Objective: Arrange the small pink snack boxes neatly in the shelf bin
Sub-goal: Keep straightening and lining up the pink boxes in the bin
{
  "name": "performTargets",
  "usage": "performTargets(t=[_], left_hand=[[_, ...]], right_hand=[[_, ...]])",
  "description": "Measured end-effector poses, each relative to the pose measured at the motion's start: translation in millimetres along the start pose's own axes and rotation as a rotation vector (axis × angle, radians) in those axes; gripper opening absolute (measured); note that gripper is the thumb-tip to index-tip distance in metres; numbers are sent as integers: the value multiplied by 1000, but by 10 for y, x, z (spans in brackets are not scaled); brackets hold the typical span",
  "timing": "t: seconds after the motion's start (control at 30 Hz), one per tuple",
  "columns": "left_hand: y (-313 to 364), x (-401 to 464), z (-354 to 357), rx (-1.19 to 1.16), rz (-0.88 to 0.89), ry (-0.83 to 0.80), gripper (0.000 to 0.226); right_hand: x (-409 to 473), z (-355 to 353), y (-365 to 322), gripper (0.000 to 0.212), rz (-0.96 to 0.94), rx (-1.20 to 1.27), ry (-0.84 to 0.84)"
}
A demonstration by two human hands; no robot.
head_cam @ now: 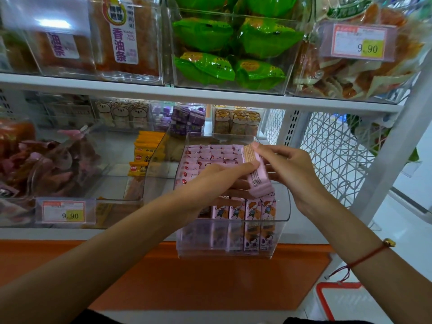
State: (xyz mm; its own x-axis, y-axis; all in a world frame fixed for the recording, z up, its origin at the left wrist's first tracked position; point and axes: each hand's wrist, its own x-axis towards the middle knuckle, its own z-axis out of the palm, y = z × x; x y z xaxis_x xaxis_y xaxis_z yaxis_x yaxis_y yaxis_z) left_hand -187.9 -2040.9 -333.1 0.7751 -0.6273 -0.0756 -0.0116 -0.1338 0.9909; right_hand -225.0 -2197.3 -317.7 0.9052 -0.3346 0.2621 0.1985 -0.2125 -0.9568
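Bin [284, 213] nearly full: boxes [236, 210] stand in tidy rows. Left hand [210, 181] and right hand [287, 164] both clamp one last box [256, 169], tilted, not yet slotted.

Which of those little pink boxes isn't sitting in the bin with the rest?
The pink box held between the left hand and right hand, tilted above the clear bin. The other boxes stand packed in rows inside.
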Motion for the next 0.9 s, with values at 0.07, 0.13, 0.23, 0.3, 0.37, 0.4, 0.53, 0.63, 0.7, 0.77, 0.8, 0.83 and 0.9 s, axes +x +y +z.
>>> performTargets(t=[0.07, 0.13, 0.23, 0.3, 0.37, 0.4, 0.53, 0.63, 0.7, 0.77, 0.8, 0.83, 0.9], left_hand=[[-6, 1, 4, 6, 11, 20, 37], [-1, 4, -1, 13, 24, 34, 37], [14, -14, -6, 3, 47, 45, 30], [9, -12, -19, 19, 83, 45, 23], [-3, -12, -36, 54, 129, 55, 16], [-13, -8, -48, 93, 160, 64, 21], [-41, -11, -85, 268, 387, 121, 39], [-77, -22, -145, 358, 521, 213, 41], [-95, -34, -170, 440, 576, 305, 40], [-106, -40, -186, 505, 613, 388, 38], [-109, -42, -191, 527, 630, 417, 38], [-109, -41, -196, 543, 645, 438, 37], [-112, -38, -193, 555, 661, 474, 37]], right_hand=[[7, 9, 9, 18, -1, 2, 3], [11, 11, 16, 18, -7, -1, 9], [1, 11, 14, 20, -32, 0, 28], [-4, 5, 16, 17, -51, 1, 36], [-7, -2, 17, 14, -77, -11, 31], [-11, -2, 17, 13, -99, -28, 23], [-83, -3, -4, 23, -239, -74, -81], [-161, -45, -7, 40, -334, -105, -133], [-198, -76, -19, 43, -422, -196, -143], [-233, -68, -30, 42, -466, -233, -166], [-248, -56, -25, 41, -470, -234, -172], [-255, -46, -18, 40, -467, -230, -167], [-256, -28, -1, 41, -432, -231, -130]])
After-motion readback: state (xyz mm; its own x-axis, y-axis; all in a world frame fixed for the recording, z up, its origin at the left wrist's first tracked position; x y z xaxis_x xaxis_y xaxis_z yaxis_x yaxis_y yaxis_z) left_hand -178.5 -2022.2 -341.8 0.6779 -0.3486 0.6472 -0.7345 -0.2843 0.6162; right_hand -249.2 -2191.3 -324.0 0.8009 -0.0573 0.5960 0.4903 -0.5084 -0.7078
